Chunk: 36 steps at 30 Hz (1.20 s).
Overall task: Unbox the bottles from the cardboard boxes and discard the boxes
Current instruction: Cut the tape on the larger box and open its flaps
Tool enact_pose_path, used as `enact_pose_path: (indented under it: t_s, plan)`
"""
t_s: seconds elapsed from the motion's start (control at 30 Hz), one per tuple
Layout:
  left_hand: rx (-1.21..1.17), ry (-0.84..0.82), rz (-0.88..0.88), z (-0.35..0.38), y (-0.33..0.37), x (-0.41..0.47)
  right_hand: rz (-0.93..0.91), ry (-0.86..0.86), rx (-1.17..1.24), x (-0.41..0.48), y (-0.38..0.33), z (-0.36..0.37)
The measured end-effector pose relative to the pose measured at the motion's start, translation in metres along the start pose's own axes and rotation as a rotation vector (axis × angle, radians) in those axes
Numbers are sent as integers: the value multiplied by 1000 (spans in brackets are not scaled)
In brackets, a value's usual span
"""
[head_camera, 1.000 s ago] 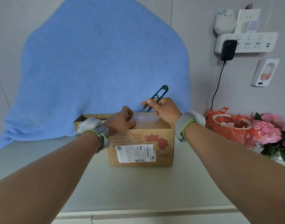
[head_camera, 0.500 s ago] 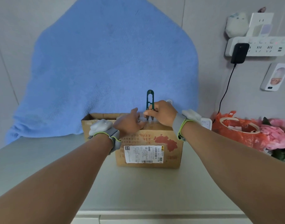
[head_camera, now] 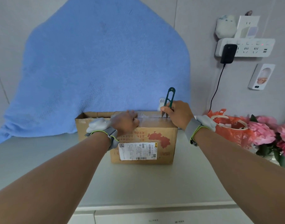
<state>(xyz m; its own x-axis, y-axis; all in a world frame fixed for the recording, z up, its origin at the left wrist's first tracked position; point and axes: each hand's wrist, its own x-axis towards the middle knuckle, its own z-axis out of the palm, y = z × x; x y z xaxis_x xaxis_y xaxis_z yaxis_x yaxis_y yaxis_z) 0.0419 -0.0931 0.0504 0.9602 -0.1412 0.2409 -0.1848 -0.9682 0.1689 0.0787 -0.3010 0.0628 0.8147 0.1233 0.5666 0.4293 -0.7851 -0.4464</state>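
A brown cardboard box with a white shipping label and red print stands on the pale countertop. Clear tape covers its top seam, which shows a cut line near the right end. My left hand is closed and presses down on the box's top near the middle. My right hand holds green thread snips upright, blades down on the taped seam near the right end. No bottles are visible; the box's inside is hidden.
A blue towel hangs on the wall behind the box. An orange plastic bag and pink flowers sit at the right. A power strip with a black charger and cable is on the wall.
My right hand has slid the snips to the right along the box's top seam, from the middle towards the right end. My left hand has stayed pressed on the top.
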Motion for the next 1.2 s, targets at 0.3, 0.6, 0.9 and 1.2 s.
enact_pose_path:
  t_s: [0.3,0.6,0.9,1.2]
  plan:
    - [25,-38,-19,6,-4,10,281,-130,-201,-57,98,-28]
    - [36,2,16,7,-4,3,259,-602,-687,-86,133,-15]
    - [90,-39,2,5,0,5,169,-302,-409,-56,101,-8]
    - [87,-13,-6,12,-6,6,-229,-342,-84,-30,-26,-8]
